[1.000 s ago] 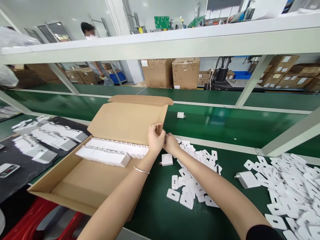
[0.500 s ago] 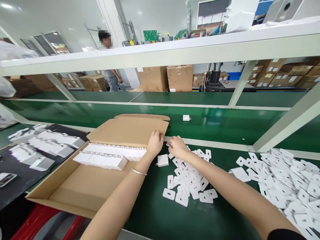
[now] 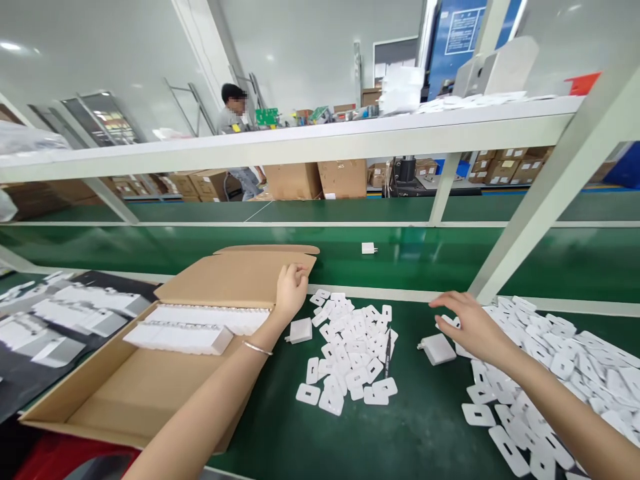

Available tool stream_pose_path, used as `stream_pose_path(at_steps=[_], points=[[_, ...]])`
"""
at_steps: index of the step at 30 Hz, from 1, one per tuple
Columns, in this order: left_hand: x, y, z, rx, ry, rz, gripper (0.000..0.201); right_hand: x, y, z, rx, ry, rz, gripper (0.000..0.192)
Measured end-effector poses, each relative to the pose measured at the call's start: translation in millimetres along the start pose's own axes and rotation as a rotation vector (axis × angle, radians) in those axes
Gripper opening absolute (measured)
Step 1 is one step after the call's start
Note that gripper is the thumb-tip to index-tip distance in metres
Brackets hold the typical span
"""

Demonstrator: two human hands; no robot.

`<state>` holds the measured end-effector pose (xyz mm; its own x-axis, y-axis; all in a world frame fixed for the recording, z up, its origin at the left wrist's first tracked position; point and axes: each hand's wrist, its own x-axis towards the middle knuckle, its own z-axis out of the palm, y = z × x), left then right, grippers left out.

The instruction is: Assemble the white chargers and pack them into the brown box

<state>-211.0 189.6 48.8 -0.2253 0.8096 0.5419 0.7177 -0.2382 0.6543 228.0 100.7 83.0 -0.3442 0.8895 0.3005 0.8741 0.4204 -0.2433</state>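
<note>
Right hand (image 3: 473,327) swung right, spread open over charger (image 3: 437,348); left hand (image 3: 290,290) resting open on box flap (image 3: 235,279)

Bright, even light filled the hall, and a ceiling lamp (image 3: 10,47) glowed at the far upper left. The green belt (image 3: 200,240) threw back pale sheen in streaks behind the cardboard box (image 3: 125,393). Shadows stayed soft and faint under the box and the white pieces (image 3: 350,353) right of it. Those whites ran close to washed out, edges hard to part. The shelf beam (image 3: 300,143) above the box bowed, and the post (image 3: 550,187) to its right leaned hard, a wide-lens warp. A distant person's face was blurred out.
</note>
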Motion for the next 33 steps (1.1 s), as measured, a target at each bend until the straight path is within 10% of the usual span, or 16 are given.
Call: stream_pose_path(at_steps=[7,13,18,26,33], points=[[22,65,110.7,0.158,-0.262,0.147,0.036,-76,33,20,-0.025,-0.07,-0.085,0.053],[54,111,235.8,0.301,-0.455,0.181,0.066,-90,37,41,-0.017,-0.019,-0.193,0.074],[82,124,295.1,0.309,-0.54,0.161,0.074,-95,32,59,-0.006,0.008,-0.228,0.078],[68,135,311.2,0.148,-0.572,0.11,0.032,-94,30,50,-0.047,0.013,-0.076,0.069],[3,159,242.8,-0.128,-0.488,0.049,0.042,-84,46,45,-0.132,-0.024,0.134,0.053]])
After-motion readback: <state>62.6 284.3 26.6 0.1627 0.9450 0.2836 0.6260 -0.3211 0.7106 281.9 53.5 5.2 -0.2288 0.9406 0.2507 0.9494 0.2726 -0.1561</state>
